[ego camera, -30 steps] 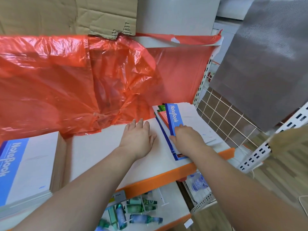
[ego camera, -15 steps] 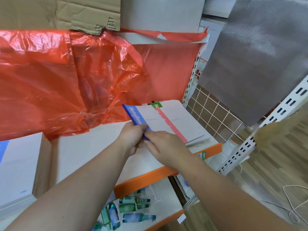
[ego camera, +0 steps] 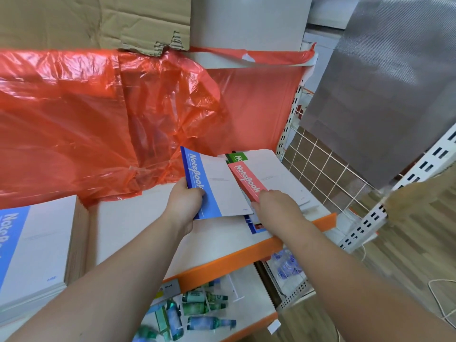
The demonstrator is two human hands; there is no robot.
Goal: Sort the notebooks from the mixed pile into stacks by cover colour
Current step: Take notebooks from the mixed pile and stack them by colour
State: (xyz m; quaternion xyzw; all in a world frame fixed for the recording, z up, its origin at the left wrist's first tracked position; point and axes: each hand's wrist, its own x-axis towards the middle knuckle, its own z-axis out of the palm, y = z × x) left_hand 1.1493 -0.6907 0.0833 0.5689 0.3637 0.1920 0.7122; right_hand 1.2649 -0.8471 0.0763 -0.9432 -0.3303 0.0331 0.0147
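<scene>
My left hand grips a blue-spined notebook by its left edge and holds it lifted and tilted above the shelf. My right hand rests on the mixed pile at the shelf's right end, fingertips at the near end of a red-spined notebook on top. A green-spined notebook peeks out behind it, and more covers stick out underneath. At the far left stands a tall stack of blue notebooks.
The white shelf has an orange front edge. Red plastic sheeting hangs along the back under torn cardboard. Small bottles lie on the lower shelf. A wire grid panel and slotted uprights stand to the right.
The blue notebook has come off the mixed pile and passed into my left hand, which carries it left. The red and green notebooks beneath are now uncovered, and my right hand stays on the pile.
</scene>
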